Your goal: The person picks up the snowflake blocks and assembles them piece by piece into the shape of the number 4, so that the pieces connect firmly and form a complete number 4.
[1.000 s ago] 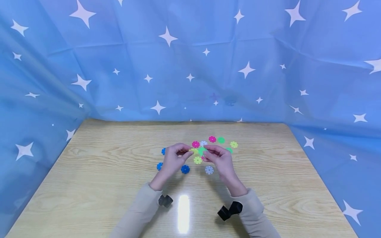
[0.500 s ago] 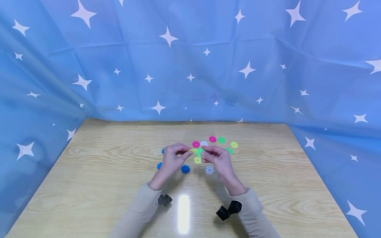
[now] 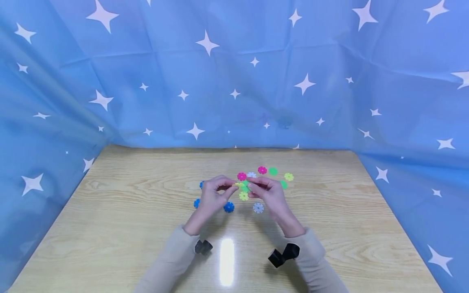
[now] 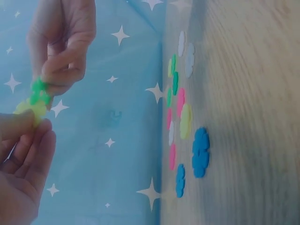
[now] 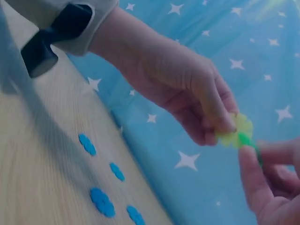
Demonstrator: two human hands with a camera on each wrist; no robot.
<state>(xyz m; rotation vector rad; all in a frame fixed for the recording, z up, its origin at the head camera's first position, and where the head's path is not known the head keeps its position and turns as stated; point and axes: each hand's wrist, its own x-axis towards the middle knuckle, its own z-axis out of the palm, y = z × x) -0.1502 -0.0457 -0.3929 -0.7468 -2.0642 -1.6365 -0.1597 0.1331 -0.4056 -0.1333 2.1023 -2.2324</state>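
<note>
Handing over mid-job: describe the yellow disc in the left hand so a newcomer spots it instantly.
Above the wooden table, find the left hand. It pinches the yellow disc. Unlike the yellow discs lying below, this one is raised, meeting a green disc.

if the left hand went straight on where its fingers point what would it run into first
Likely the green disc pinched by the right hand; the yellow disc in the left hand appears to meet it, though exact contact is unclear.

Left hand (image 3: 215,196): raised in mid-air, pinching, fingertips (image 3: 231,189) turned inward
Right hand (image 3: 270,197): pinching too, just beside the other
Left forearm (image 3: 168,258): sleeved, slanting forward and inward
Right forearm (image 3: 318,262): sleeved, mirroring that slant
</note>
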